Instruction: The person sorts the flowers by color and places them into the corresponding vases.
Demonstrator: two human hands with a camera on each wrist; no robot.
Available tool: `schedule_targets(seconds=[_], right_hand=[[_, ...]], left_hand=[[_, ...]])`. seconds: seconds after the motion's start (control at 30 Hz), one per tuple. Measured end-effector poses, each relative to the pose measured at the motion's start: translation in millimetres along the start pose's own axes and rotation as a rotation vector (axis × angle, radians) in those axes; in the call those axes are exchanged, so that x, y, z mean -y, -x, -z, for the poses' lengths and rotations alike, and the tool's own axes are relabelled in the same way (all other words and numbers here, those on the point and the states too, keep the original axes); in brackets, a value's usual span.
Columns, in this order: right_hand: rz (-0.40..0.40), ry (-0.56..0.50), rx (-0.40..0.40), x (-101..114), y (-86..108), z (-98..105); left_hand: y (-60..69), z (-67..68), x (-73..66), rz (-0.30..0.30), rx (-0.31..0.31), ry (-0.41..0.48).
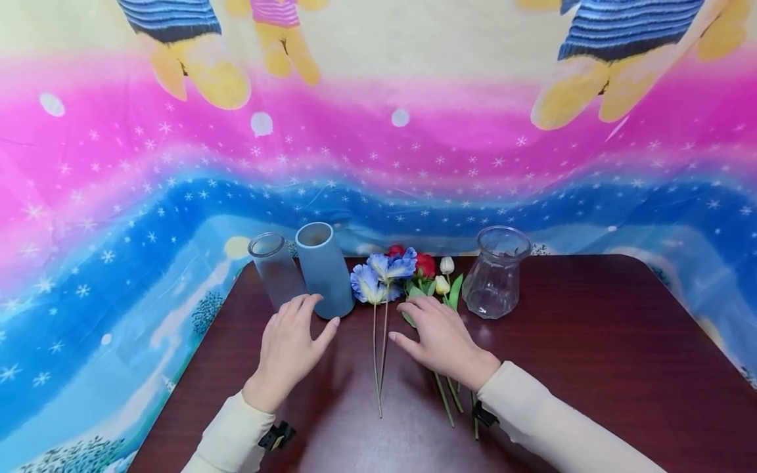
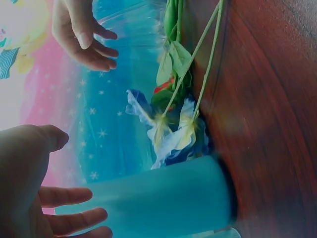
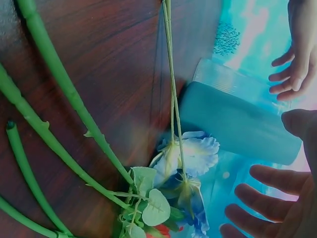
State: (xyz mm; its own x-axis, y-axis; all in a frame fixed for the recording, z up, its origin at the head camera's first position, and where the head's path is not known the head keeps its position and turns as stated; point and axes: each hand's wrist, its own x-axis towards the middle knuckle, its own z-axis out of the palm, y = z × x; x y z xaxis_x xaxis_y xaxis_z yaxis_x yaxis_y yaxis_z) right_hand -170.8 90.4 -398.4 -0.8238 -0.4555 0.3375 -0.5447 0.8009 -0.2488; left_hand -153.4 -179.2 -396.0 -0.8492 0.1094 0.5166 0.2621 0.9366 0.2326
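Observation:
My left hand (image 1: 290, 345) hovers with spread fingers in front of the blue vase (image 1: 324, 272), holding nothing. Behind its fingertips, left of the blue vase, stands a clear cylindrical vase (image 1: 276, 272). My right hand (image 1: 440, 335) is held over the flowers with fingers apart and nothing gripped. Two blue flowers (image 1: 378, 272) on thin stems lie between the hands, stems toward me. Beside them are red roses (image 1: 424, 264) and white tulips (image 1: 442, 284), their leaves and stems partly hidden under the right hand. In the right wrist view, thick green stems (image 3: 74, 99) run across the table.
A clear glass vase (image 1: 495, 276) with a flared rim stands at the back right. Everything is on a dark reddish wooden table (image 1: 591, 355). A colourful printed cloth (image 1: 378, 164) hangs behind the table's far edge.

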Motion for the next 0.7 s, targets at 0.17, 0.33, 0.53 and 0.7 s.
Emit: schedule_targets(seconds=[0.17,0.33,0.53,0.7], right_hand=[[0.015,-0.004,0.01,1,-3.9,-3],[0.026,0.0,0.033,0,-10.6,-8],[0.031,0.003,0.038,0,-17.2,-11],[0.067,0.014,0.031,1,-24.3,-10]], left_hand=[[-2.7,4.1,6.9,0.035,0.022,0.025],[-6.8,9.4,14.6,0.078,0.027,0.045],[-14.0,18.2,22.5,0.138,0.042,0.056],[-20.7,25.4,32.2,0.185,0.027,0.049]])
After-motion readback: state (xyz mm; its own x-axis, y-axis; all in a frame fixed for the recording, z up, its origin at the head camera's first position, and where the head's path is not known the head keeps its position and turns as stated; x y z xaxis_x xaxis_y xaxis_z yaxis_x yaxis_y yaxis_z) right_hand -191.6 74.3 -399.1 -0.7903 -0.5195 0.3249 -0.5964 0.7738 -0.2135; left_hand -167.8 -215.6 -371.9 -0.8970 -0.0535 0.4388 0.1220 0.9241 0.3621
